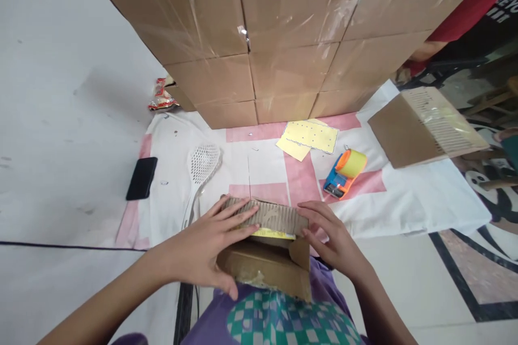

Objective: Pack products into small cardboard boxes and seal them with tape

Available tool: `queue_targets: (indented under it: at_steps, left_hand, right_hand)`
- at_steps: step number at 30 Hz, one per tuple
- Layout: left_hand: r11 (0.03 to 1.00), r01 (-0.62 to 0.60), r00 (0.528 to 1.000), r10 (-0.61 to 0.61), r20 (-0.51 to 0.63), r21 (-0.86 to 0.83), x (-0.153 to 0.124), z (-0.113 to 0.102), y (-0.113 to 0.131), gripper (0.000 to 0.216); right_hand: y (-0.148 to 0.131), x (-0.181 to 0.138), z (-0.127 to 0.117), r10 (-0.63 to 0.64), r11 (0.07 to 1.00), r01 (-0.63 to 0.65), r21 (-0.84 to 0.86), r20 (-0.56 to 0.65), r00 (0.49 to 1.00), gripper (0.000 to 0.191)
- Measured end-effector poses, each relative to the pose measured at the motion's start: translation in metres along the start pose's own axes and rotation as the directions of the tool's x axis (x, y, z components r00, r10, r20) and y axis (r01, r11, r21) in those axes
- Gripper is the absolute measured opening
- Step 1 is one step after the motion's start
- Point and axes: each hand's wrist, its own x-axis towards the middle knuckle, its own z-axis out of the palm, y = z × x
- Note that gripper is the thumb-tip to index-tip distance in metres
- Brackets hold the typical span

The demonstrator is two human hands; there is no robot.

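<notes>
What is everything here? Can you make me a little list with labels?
left hand: grips the small cardboard box on its left side
right hand: touches the box's right end
box top: corrugated flap pressed down, yellow sheet showing under it
tape dispenser: orange and blue, on the cloth
yellow cards: beyond the dispenser
phone: black, left
back: stacked taped cartons

Before you, the pale floor (60, 118) carries a pink-and-white cloth (404, 205) bearing stacked taped cartons (283, 27), a tape dispenser (343, 173), yellow dotted sheets (311, 136), a white mesh skimmer (201, 170), and a black phone (141, 178) at its edge.
</notes>
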Motion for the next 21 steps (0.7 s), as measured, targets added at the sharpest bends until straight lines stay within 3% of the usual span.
queue_targets:
  at_steps: [1,5,9,11,12,14,15,16,17,21]
  left_hand:
    - [1.000,0.002,1.000,-0.002,-0.003,0.007,-0.002,-0.001,0.003,0.089]
    - [0.997,0.039,0.996,-0.034,-0.079,0.072,-0.002,0.008,0.007,0.035]
    - [0.926,0.257,0.943,-0.178,-0.280,0.276,0.010,0.031,-0.005,0.041]
    - [0.913,0.263,0.935,-0.161,-0.317,0.313,0.013,0.041,-0.009,0.045]
    - [0.923,0.217,0.944,-0.117,-0.307,0.317,0.013,0.045,-0.010,0.045]
    - [0.946,0.070,0.969,0.012,-0.248,0.317,0.010,0.052,-0.006,0.048]
    - [0.950,-0.006,0.973,0.078,-0.218,0.311,0.008,0.055,-0.004,0.053]
    - [0.951,-0.064,0.973,0.128,-0.195,0.303,0.006,0.059,-0.002,0.057]
    - [0.951,-0.094,0.970,0.154,-0.187,0.296,0.005,0.063,0.000,0.057]
    - [0.957,-0.018,0.951,0.107,-0.292,0.291,0.016,0.076,-0.009,0.045]
  right_hand:
    - [0.001,0.000,0.003,0.032,0.999,-0.032,0.034,-0.004,0.999,0.038]
    - [0.001,0.002,0.011,0.096,0.981,-0.093,0.168,-0.009,0.995,0.036]
    - [0.005,0.001,0.008,0.083,0.980,-0.087,0.177,0.028,0.996,0.044]
    - [0.018,-0.005,0.002,0.140,0.987,-0.121,0.108,-0.182,0.973,0.042]
    - [0.029,-0.008,-0.003,0.185,0.983,-0.168,0.079,-0.369,0.911,0.039]
    - [0.057,-0.013,-0.014,0.267,0.955,-0.279,0.099,-0.694,0.669,0.038]
    - [0.073,-0.014,-0.020,0.306,0.941,-0.304,0.151,-0.763,0.569,0.042]
    - [0.090,-0.012,-0.026,0.353,0.928,-0.303,0.217,-0.774,0.526,0.046]
    - [0.106,-0.008,-0.032,0.403,0.913,-0.286,0.290,-0.742,0.536,0.050]
    - [0.150,0.026,-0.042,0.482,0.846,-0.249,0.472,-0.474,0.737,0.055]
